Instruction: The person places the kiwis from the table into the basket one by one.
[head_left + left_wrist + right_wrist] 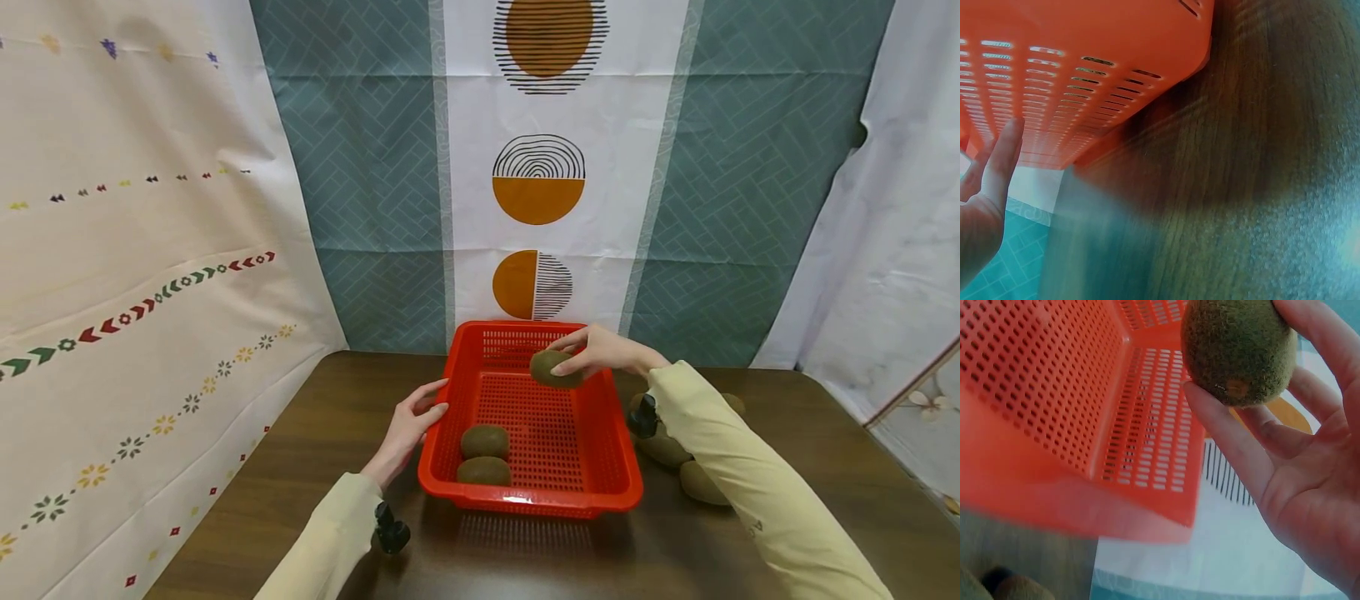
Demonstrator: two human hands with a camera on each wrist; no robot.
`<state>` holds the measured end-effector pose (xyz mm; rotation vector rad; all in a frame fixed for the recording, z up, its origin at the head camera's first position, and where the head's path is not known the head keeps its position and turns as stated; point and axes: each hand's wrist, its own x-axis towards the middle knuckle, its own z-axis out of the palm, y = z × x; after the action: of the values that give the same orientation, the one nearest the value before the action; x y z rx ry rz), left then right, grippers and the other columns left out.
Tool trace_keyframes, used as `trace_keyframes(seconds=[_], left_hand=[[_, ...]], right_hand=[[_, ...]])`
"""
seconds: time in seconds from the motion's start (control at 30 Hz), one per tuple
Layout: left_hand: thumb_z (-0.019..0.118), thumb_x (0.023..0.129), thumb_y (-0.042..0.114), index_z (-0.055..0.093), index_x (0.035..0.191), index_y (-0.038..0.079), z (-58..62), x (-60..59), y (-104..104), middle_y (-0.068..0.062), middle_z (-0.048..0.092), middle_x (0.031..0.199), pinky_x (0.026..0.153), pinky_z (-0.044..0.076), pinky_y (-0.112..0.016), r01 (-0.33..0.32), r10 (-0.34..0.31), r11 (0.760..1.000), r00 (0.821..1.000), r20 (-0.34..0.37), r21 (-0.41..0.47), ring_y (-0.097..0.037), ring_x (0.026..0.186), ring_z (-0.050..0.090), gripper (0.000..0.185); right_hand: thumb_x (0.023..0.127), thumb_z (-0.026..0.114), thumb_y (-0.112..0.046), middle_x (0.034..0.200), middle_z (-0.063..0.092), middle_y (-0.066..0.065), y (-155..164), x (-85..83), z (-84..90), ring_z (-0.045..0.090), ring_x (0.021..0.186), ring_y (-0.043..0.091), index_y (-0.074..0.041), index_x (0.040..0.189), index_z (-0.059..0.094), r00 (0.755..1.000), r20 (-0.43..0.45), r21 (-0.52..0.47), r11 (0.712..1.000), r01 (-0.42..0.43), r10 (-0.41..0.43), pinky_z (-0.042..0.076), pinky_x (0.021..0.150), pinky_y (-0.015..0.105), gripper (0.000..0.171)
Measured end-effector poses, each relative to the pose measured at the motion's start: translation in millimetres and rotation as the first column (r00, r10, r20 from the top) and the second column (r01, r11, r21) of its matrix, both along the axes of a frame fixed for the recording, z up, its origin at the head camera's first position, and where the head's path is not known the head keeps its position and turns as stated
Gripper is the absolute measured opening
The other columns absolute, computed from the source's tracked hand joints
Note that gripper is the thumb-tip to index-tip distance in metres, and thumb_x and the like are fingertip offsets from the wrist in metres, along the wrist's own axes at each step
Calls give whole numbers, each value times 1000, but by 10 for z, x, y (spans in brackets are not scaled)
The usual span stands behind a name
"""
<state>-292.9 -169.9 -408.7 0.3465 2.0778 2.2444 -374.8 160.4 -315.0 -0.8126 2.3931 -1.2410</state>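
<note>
A brown, fuzzy kiwi (pixel 547 367) is held in my right hand (pixel 604 348) above the back right part of a red plastic basket (pixel 633 492). The right wrist view shows the same kiwi (pixel 1238 350) between thumb and fingers, over the slotted basket wall. Two other kiwis, one (pixel 484 442) behind the other (pixel 483 472), lie on the basket floor at the front left. My left hand (pixel 408 423) rests against the basket's left side, fingers extended near the rim. Seen from the left wrist, a finger (pixel 1004 156) lies along the outer wall.
Several more kiwis lie on the dark wooden table (pixel 360 383) right of the basket, partly hidden under my right sleeve (pixel 738 458); one kiwi (pixel 701 483) is nearest the front. A patterned curtain (pixel 540 233) hangs behind the table, with pale cloth (pixel 135 250) at the left.
</note>
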Motion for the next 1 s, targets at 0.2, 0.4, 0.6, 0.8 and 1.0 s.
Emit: trace_keyframes(seconds=[0.2,0.4,0.6,0.8,1.0], left_hand=[[57,89,9,42,134,4,25,3,24,-25,50,120,71,50,-43,-10,10,1000,1000,7,-3,-39,97,56,48],[59,88,9,45,133,7,-19,-29,2,-24,51,119,70,50,-44,-33,32,999,999,15,4,-40,96,56,47],[61,87,13,51,129,14,-163,-110,-1,-18,56,114,68,51,-43,-73,73,997,997,-15,-6,-34,91,60,43],[60,88,10,48,131,9,-107,-65,5,-21,54,115,69,51,-44,-53,53,999,999,-8,11,-39,95,57,45],[57,89,9,43,134,5,18,21,14,-26,50,120,72,50,-43,-17,17,1000,1000,8,-8,-42,99,53,47]], right_hand=[[75,75,-21,110,59,15,-212,-58,-96,60,90,22,-2,118,60,1000,12,-9,1000,-12,12,52,67,37,49],[79,72,-19,104,62,12,-453,-99,-268,60,86,20,-3,119,59,996,28,-22,996,-84,84,52,69,34,45],[79,71,-18,104,63,9,-643,-139,-454,57,93,22,-2,117,60,990,-62,39,992,-124,126,49,72,30,43],[79,72,-19,112,58,14,-758,-157,-592,53,102,27,-2,118,60,995,-75,58,996,-67,72,49,73,31,44],[79,72,-17,111,59,15,-854,-178,-718,55,99,27,-2,117,60,997,-56,46,997,-54,57,51,67,30,43]])
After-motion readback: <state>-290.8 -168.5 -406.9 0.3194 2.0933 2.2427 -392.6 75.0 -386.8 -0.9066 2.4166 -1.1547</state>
